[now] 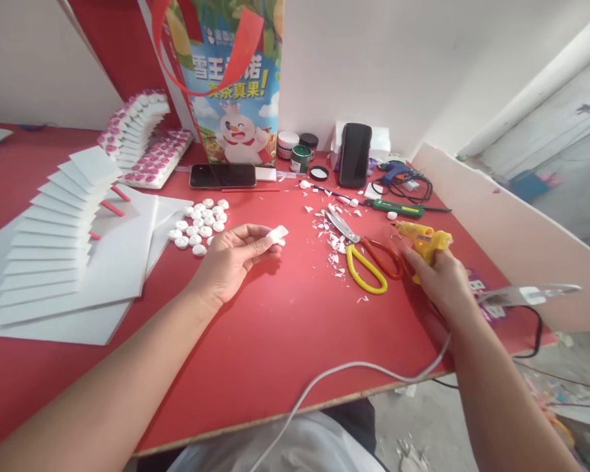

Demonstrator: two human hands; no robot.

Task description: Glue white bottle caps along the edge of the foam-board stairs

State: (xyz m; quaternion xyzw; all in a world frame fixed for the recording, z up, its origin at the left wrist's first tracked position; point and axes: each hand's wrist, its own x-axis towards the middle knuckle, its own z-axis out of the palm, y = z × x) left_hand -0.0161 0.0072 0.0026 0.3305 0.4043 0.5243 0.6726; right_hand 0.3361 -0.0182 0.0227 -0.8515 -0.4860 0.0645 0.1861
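Over the middle of the red table, my left hand (231,255) pinches a small white strip (277,234) between thumb and fingers. The strip looks curled or folded, and its material is hard to tell. My right hand (445,282) is wrapped around a yellow glue gun (425,236) at the right side, its nozzle turned left. Between the hands lie scissors (366,259) with one yellow and one red handle, slightly open. White scraps (335,246) are scattered by their blades. Several small white rolled pieces (199,226) sit just beyond my left wrist.
White rectangular sheets (49,236) are fanned out at left, near pink-and-white pieces (152,157). At the back stand a printed bag (236,98), paint jars (301,158) and phones (223,176). A green-handled tool (397,208) lies at right. A pale cord (354,365) crosses the front edge.
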